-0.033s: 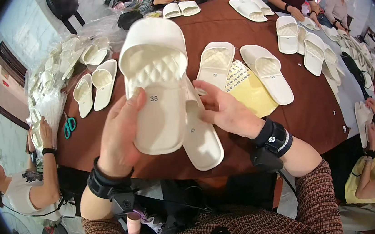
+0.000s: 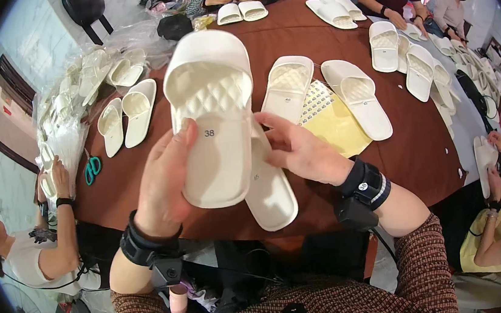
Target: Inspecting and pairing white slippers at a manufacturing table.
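White slipper (image 2: pixel 217 160) fills the left grip (image 2: pixel 161 181); right grip (image 2: pixel 305 151), half-curled, meets another slipper (image 2: pixel 274 203), hold unclear.

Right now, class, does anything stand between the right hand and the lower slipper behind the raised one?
Nothing visible: the right hand overlaps the lower slipper at its edge. The raised slipper in the left hand only hides part of it.

The front white slipper (image 2: pixel 218 169) has slid slightly to the person's right, its toe end dipping a little, and the left grip (image 2: pixel 161 181) has shifted along with it. The right grip (image 2: pixel 301 148) has edged left, and the rear slipper's (image 2: pixel 272 200) heel end now sits just lower.
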Tool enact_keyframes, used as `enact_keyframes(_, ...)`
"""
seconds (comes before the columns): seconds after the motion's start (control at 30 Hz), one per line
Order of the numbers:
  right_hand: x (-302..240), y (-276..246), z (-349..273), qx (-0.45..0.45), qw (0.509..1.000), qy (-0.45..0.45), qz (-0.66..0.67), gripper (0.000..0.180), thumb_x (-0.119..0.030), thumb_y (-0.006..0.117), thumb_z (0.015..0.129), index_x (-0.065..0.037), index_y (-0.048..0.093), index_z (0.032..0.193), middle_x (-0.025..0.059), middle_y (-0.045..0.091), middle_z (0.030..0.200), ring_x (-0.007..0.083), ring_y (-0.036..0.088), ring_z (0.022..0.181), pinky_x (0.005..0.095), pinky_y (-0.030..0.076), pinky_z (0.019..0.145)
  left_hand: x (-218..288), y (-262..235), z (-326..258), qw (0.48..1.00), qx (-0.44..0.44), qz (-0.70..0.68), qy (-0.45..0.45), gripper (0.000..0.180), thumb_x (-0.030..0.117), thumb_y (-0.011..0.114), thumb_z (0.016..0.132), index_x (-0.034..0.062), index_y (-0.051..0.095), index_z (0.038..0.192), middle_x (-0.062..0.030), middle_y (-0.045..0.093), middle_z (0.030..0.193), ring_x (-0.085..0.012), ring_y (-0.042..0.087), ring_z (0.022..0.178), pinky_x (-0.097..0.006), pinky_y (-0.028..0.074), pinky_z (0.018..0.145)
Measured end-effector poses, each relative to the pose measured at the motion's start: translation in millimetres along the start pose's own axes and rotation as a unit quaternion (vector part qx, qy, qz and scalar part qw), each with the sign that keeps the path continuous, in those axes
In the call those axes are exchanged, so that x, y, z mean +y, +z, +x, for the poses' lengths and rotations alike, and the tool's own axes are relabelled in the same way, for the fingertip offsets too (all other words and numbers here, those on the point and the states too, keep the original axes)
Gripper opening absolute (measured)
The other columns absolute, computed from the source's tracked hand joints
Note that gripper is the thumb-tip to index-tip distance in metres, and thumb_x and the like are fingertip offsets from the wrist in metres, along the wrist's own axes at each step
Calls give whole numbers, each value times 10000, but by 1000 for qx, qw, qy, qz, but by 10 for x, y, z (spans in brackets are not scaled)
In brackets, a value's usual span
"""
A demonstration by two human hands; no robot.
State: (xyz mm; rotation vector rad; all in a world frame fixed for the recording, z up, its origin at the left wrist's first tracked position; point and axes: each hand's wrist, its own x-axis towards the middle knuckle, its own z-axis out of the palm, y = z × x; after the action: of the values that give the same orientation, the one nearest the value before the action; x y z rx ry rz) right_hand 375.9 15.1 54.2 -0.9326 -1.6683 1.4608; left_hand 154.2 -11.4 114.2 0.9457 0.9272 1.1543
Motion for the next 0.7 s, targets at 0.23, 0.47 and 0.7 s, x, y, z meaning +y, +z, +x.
enact_keyframes(0.23, 190, -16, 28, 34, 988, -90, -118, 420, -91, 476, 939, 36, 431, 1337, 145, 625, 1170, 220, 587, 1074, 339, 475, 899, -404, -20, 86, 987, -39, -139, -70, 406, 294, 444, 1022, -38, 481, 1253, -129, 617, 1173, -208, 638, 1018, -351, 526, 886)
enact_keyframes(0.47, 253, -47, 96, 99, 986, -93, 101, 522, -323, 530, 987, 44, 425, 1342, 91, 620, 1080, 107, 559, 1002, 250, 468, 825, -542, 181, 80, 988, -69, -122, -68, 425, 296, 420, 1031, -39, 468, 1289, -130, 578, 1246, -196, 587, 1104, -360, 464, 971)
enact_keyframes(0.7, 213, -203, -32, 123, 982, -62, 128, 582, -174, 592, 914, 40, 353, 1399, 82, 610, 1027, 117, 576, 910, 269, 491, 774, -601, 53, 102, 966, -133, 224, 1, 253, 159, 476, 985, -31, 573, 1121, -98, 613, 996, -135, 568, 902, -278, 463, 784)
